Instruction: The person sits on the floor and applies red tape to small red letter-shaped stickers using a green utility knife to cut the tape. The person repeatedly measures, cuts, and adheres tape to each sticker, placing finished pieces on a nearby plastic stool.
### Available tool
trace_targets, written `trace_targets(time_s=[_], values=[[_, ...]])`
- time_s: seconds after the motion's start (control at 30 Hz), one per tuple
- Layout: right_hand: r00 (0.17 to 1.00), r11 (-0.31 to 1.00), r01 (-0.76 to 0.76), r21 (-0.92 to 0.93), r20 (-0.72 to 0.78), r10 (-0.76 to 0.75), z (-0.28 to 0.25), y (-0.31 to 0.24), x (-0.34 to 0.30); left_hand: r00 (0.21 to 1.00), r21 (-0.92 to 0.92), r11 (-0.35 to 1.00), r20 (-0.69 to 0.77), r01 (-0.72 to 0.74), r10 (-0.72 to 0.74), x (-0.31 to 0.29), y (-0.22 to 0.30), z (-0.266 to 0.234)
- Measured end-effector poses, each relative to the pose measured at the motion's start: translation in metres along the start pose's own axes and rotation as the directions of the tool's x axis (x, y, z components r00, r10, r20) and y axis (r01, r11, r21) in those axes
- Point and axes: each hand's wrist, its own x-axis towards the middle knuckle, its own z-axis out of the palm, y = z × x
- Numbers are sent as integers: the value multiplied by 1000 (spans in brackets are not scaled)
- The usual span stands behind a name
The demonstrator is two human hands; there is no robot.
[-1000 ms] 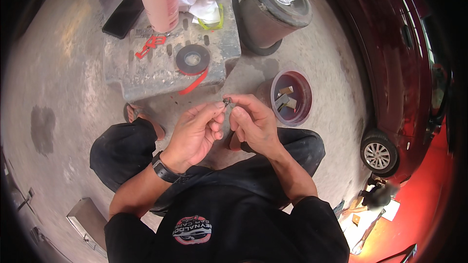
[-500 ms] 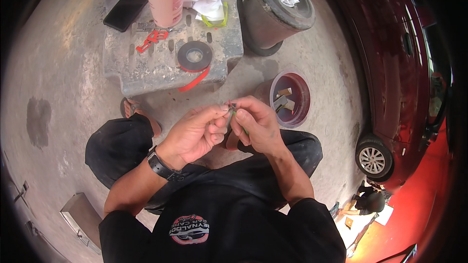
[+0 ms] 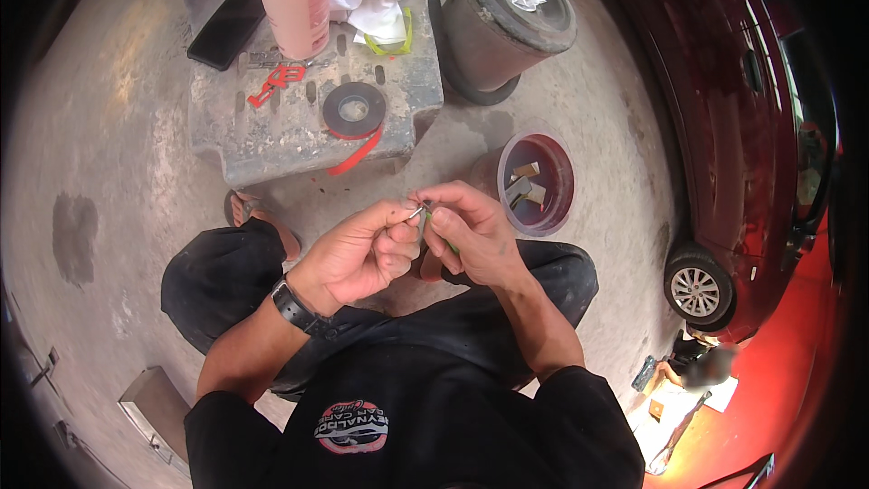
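Our left hand (image 3: 367, 244) is pinching a metallic piece (image 3: 416, 212), our right hand (image 3: 477, 234) gripping a half-hidden green item (image 3: 453, 247). We are wearing a lettered round badge (image 3: 353, 426), forearms (image 3: 253, 341) angling inward.

We observe a small, slim, silver-grey piece (image 3: 417, 212) held at a tilt in the left hand's (image 3: 362, 249) fingertips. Just beside it, we note a narrow green object (image 3: 453, 246), mostly hidden by the right hand (image 3: 480, 234).
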Motion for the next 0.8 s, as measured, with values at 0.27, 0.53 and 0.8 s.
trace_targets(time_s=[0.27,0.53,0.8], values=[[990,996,46,-73,-128,-55,5,-7,-3,753,688,542,11,-484,658,-1,-17,12],[972,955,176,-237,-113,-208,7,-2,-2,397,845,-443,532,-299,747,-1,-15,19],[989,978,69,-195,-116,-93,17,-12,-2,286,660,-738,740,-141,608,-2,-9,17]])
